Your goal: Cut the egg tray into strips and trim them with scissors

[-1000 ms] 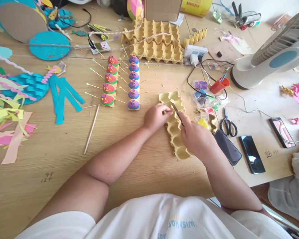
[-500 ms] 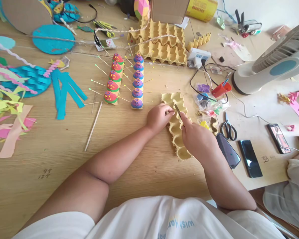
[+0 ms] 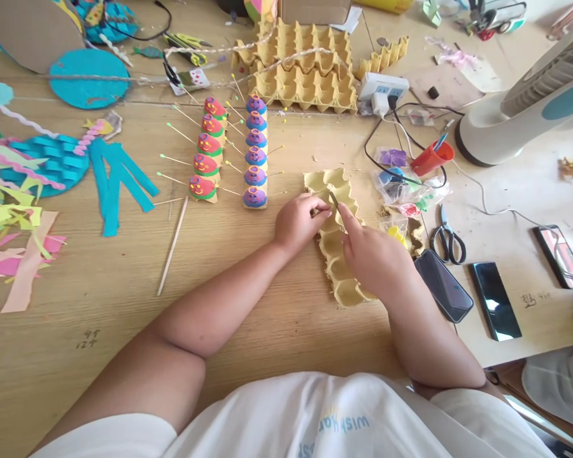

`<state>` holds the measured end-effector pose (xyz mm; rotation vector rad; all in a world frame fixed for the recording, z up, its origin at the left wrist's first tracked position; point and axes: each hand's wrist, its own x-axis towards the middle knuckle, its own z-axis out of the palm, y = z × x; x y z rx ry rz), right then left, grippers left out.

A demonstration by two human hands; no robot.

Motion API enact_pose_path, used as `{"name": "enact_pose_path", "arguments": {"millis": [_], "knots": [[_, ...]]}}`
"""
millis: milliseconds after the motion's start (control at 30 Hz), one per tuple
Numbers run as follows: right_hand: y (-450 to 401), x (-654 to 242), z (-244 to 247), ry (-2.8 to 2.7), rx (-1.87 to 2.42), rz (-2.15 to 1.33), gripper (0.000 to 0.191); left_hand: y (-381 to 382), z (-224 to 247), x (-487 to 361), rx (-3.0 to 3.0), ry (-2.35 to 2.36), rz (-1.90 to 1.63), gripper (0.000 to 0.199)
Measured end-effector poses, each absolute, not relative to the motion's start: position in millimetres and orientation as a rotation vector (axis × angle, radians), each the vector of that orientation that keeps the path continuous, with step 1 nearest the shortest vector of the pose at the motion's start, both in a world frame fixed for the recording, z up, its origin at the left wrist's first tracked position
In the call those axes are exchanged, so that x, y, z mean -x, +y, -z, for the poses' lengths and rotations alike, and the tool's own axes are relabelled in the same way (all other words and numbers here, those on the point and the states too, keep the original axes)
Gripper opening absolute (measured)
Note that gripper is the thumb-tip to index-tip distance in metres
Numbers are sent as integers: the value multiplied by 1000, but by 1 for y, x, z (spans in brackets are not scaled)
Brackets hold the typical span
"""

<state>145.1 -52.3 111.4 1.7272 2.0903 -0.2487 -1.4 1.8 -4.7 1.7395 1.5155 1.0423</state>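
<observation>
A yellow-tan egg carton piece (image 3: 340, 243) with two rows of cups lies in front of me, its cups facing up. My left hand (image 3: 300, 221) is closed in a pinch at the carton's left edge. In my right hand (image 3: 373, 254) is a knife, its narrow dark blade (image 3: 333, 199) poking out past the stretched index finger over the upper cups. Most of its handle is hidden by the hand. The blade tip lies close to my left fingertips. Whether it has cut into the carton I cannot tell.
Left of the carton stand painted egg-carton caterpillars, one red and green (image 3: 209, 149), one purple and blue (image 3: 256, 152). A wooden stick (image 3: 172, 245) lies nearer. On the right are scissors (image 3: 447, 238), phones (image 3: 495, 299), a red cup (image 3: 432, 159), a power strip (image 3: 384, 86) and a fan (image 3: 520, 108).
The view has shifted slightly, so things on the table's sides sit further outward. Both hands keep nearly the same place and grip on the carton and knife.
</observation>
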Motion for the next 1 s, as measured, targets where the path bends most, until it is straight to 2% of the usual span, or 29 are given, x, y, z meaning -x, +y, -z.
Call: {"name": "enact_pose_path", "arguments": {"millis": [1000], "knots": [[-53, -153, -126, 2052, -1640, 241, 68, 1, 6, 0, -1724, 1518, -1068, 3]]}}
